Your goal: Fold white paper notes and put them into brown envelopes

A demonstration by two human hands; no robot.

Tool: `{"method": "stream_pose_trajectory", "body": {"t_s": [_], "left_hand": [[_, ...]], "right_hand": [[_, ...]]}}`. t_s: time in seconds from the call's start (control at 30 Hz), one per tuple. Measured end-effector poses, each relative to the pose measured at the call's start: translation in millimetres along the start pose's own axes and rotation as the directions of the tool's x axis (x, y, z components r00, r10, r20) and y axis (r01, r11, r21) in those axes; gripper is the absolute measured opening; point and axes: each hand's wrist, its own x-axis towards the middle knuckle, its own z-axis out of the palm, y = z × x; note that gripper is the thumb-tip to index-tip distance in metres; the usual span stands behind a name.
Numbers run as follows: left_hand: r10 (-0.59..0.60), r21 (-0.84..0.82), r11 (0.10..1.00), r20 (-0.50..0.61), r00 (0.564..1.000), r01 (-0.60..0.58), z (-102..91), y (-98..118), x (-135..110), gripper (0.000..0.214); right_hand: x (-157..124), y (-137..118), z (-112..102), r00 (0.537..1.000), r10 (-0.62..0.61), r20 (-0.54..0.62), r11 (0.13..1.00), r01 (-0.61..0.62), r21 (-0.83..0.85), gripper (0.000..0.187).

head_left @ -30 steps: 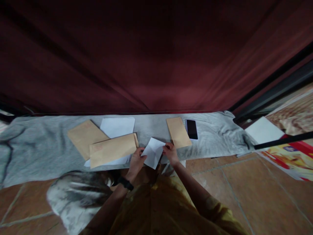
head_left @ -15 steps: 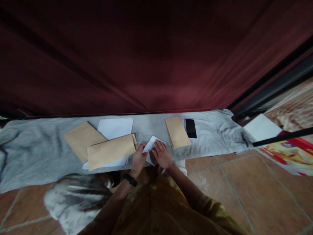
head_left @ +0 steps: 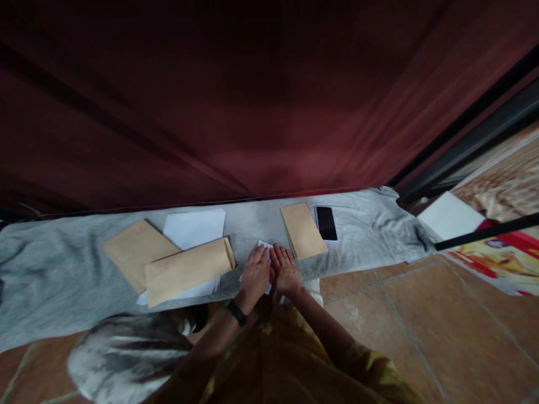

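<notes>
A folded white paper lies on the grey cloth in front of me, mostly covered by my hands. My left hand, with a black band at the wrist, lies flat on it with fingers stretched out. My right hand lies flat beside it, fingers together, also pressing the paper. Only the paper's far corner and a bit of its near edge show.
Two brown envelopes and white sheets lie to the left. A third brown envelope and a black phone lie to the right. A dark red curtain hangs behind. White paper lies far right, on tiled floor.
The paper was held up at its edges by both hands; now it is folded smaller and both hands lie flat on top of it, pressing it onto the cloth.
</notes>
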Motion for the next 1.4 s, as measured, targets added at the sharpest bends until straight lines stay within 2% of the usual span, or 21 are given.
{"method": "stream_pose_trajectory", "body": {"t_s": [0.1, 0.23, 0.37, 0.57, 0.77, 0.87, 1.03, 1.1, 1.2, 1.3, 1.37, 1.4], "left_hand": [[0.07, -0.016, 0.997, 0.086, 0.994, -0.069, 19.0, -6, 18, 0.053], [0.063, 0.007, 0.998, 0.073, 0.995, -0.064, 33.4, -18, 18, 0.059], [0.074, 0.016, 0.997, 0.037, 0.997, -0.075, 35.2, -20, 10, 0.059], [0.074, 0.06, 0.995, 0.018, 0.997, -0.075, 35.3, -16, 9, 0.059], [0.079, 0.104, 0.991, 0.007, 0.997, -0.08, 37.3, -16, 12, 0.058], [0.117, 0.121, 0.985, 0.027, 0.993, -0.12, 33.2, -19, 1, 0.056], [0.241, 0.144, 0.957, 0.084, 0.967, -0.251, 15.1, -26, -47, 0.052], [0.279, 0.155, 0.943, 0.109, 0.954, -0.294, 6.7, -28, -63, 0.056], [0.32, 0.169, 0.923, 0.158, 0.934, -0.345, -2.5, -28, -71, 0.054], [0.298, 0.142, 0.936, 0.173, 0.939, -0.323, -7.8, -24, -67, 0.052], [0.244, 0.052, 0.967, 0.116, 0.963, -0.251, -12.0, -19, -63, 0.051], [0.199, -0.028, 0.98, 0.064, 0.978, -0.197, -14.8, -15, -60, 0.049]], "right_hand": [[1, 0, 4, 1.0, -0.004, -0.023, 1.0, 0.004, 0.006, 0.059], [-2, -3, 6, 0.996, 0.015, -0.09, 1.0, -0.013, 0.021, 0.055], [-13, -3, -1, 0.995, -0.048, -0.091, 0.999, 0.049, 0.016, 0.057], [-36, 3, -12, 0.995, -0.095, -0.039, 0.995, 0.096, 0.025, 0.071], [-44, 3, -9, 0.997, -0.071, -0.036, 0.997, 0.072, 0.03, 0.076], [-44, 5, -10, 0.997, -0.07, -0.044, 0.997, 0.072, 0.043, 0.072], [-42, 11, -12, 0.995, -0.098, -0.031, 0.991, 0.1, 0.084, 0.065], [-41, 12, -13, 0.997, -0.078, -0.012, 0.99, 0.078, 0.114, 0.059], [-37, 11, -12, 1.0, -0.026, -0.003, 0.981, 0.026, 0.192, 0.053], [-35, 7, -8, 0.999, 0.045, -0.028, 0.937, -0.032, 0.349, 0.051], [-34, 6, -6, 0.989, 0.138, -0.05, 0.853, -0.093, 0.514, 0.051], [-33, 6, -5, 0.976, 0.211, -0.051, 0.783, -0.137, 0.607, 0.052]]}}
